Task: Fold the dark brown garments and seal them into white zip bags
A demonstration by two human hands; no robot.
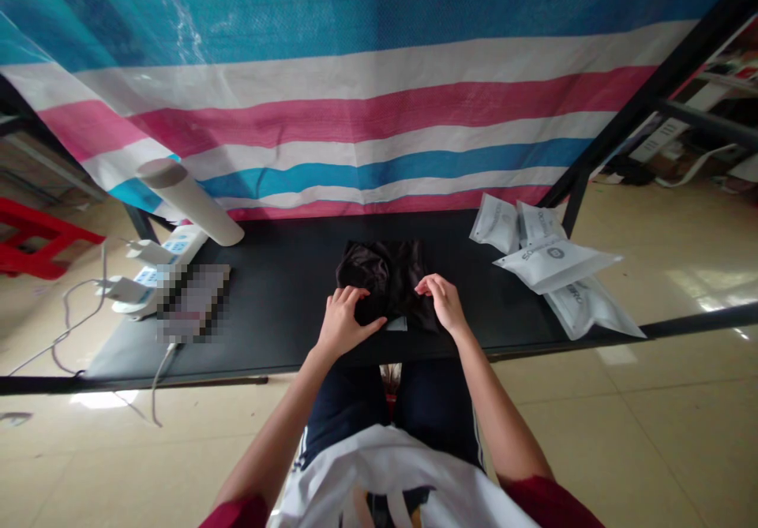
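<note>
A dark, folded cloth garment (408, 264) lies crumpled on the black tabletop in front of me; its exact kind cannot be made out. My left hand (343, 321) rests at its near left side, thumb stretched away from the curved fingers, leaving a gap over the dark cloth. At the right side of the cloth, my right hand (444, 301) has its fingers bent in and the fingertips pressed together on the fabric. A small pale tag or slip (396, 323) shows at the near edge of the garment, between my hands.
Several white printed pouches (553, 264) are piled at the table's right end. On the left are a pale bottle (195, 204), a power strip (166, 264) with plugged-in chargers and a blurred-out phone (194, 303) on a cable. A striped sheet (355, 102) hangs behind the black table (266, 315).
</note>
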